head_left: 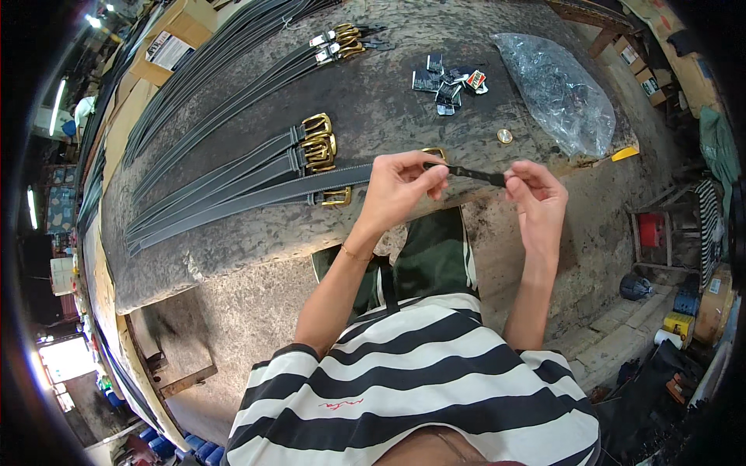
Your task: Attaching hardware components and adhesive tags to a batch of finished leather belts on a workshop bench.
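A thin black strip [475, 175] is stretched between my hands over the table's near edge; its exact kind is unclear. My left hand [398, 189] pinches its left end between thumb and fingers. At its right end are the closed fingertips of my right hand [536, 199]. A dark grey belt [287, 188] runs from the left to behind my left hand, and a gold buckle [434, 153] shows just above that hand. To the left lie several more grey belts [233, 177] with gold buckles [318, 146], folded and side by side.
Small black tags [448, 88] lie in a loose pile on the worn table [373, 101]. Right of them are a clear plastic bag [556, 93] and a small round tin [504, 136]. More belts [225, 74] and a cardboard box [172, 43] lie at the far left.
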The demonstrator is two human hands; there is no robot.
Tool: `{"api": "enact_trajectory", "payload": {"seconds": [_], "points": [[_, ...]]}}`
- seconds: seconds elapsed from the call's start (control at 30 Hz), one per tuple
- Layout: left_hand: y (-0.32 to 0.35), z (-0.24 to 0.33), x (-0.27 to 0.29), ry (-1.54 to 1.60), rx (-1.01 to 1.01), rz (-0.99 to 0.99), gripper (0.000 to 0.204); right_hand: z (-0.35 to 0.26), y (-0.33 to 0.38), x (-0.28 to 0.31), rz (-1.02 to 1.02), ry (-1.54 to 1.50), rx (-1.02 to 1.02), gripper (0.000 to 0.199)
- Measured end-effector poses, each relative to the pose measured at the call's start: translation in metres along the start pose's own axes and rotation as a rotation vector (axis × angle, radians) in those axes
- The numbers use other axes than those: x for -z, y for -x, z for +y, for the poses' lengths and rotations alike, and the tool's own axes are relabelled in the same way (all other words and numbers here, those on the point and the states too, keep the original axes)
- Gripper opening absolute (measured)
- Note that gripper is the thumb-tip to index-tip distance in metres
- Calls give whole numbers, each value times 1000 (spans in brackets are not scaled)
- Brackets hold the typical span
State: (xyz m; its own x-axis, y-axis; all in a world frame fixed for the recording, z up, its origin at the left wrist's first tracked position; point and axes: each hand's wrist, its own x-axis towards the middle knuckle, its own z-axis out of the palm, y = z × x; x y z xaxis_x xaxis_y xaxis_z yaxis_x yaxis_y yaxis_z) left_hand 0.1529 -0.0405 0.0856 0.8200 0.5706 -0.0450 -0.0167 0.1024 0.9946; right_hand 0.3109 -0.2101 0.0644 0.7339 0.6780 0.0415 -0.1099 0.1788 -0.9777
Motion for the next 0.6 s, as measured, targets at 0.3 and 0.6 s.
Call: {"api": "enact_trajectory", "payload": {"seconds": [0.3, 0.6], "points": [[7, -14, 0, -202, 28, 22, 19, 31, 8, -8, -78, -458, -93, 14], [-32, -44, 5, -984, -447, 13, 33, 73, -17, -13, 448, -254, 105, 14]]}}
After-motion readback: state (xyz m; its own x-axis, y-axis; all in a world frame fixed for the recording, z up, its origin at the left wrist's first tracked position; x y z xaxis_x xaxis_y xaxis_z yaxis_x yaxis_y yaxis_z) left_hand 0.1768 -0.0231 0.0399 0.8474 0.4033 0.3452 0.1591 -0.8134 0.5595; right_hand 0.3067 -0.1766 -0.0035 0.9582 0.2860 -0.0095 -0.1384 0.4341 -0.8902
